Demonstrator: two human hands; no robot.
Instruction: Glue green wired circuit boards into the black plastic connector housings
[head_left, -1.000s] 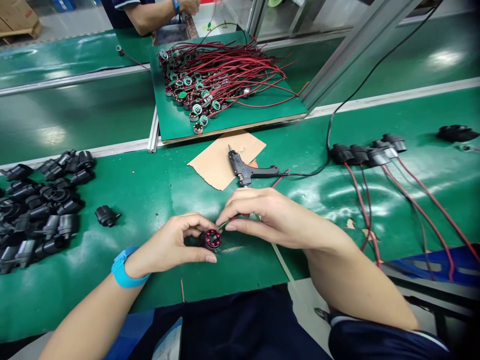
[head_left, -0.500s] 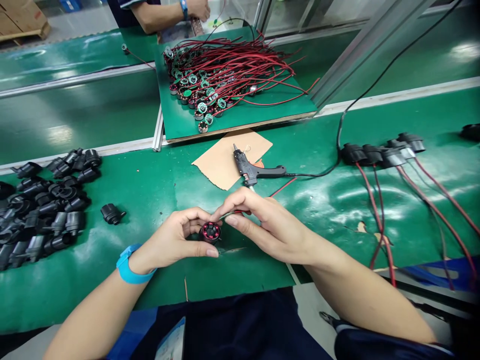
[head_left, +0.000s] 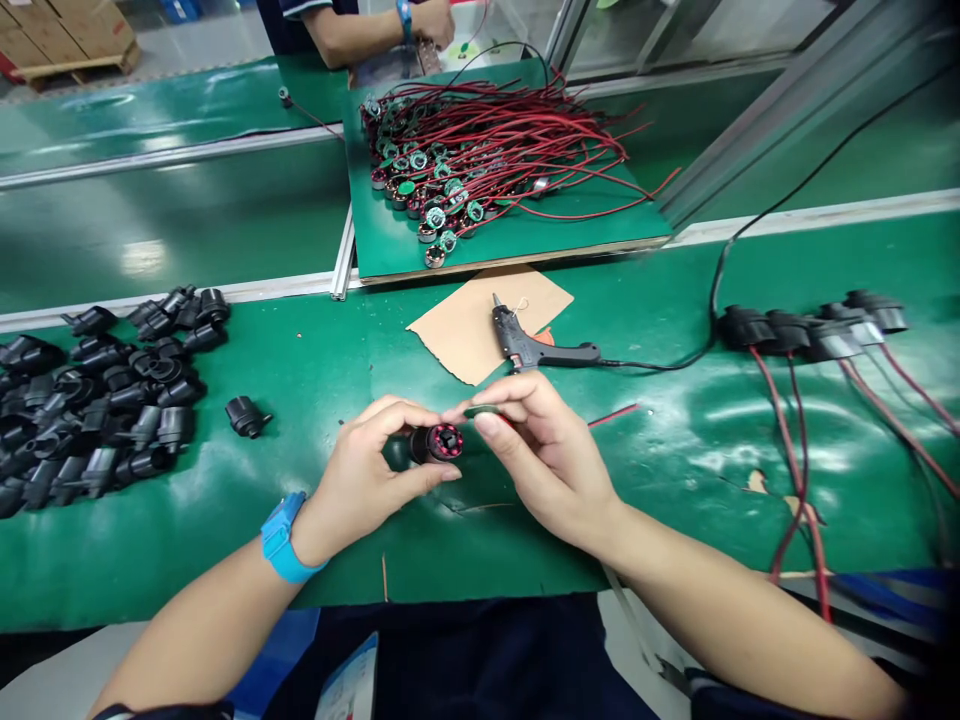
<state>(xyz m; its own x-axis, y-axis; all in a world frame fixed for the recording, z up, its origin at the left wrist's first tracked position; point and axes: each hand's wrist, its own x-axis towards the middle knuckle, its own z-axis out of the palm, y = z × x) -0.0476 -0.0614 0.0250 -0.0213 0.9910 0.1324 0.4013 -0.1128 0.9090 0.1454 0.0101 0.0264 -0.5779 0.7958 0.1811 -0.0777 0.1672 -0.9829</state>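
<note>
Between the thumb and fingers of my left hand [head_left: 379, 460] is a black motor housing [head_left: 422, 446], tilted so its open end faces right. A ring of dark red copper coils [head_left: 448, 441] shows inside that end. My right hand [head_left: 551, 455] pinches a small green circuit board [head_left: 482, 410] edge-on, just above and right of the housing. A red wire [head_left: 615, 414] comes out from behind my right hand and lies toward the right. Beyond my hands, a black glue gun [head_left: 536, 345] rests on a piece of brown cardboard [head_left: 454, 325].
Many black housings [head_left: 97, 400] lie heaped at left, with a single housing [head_left: 246, 416] apart. A raised green board [head_left: 510, 245] holds coils with red wires [head_left: 517, 140]. Wired black housings [head_left: 817, 325] stand at right. Behind, another person's arm [head_left: 360, 38] reaches in.
The housing has tipped from facing up toward me to facing right. My right hand has turned, and the green board now shows more clearly between its fingers. The view has shifted slightly left.
</note>
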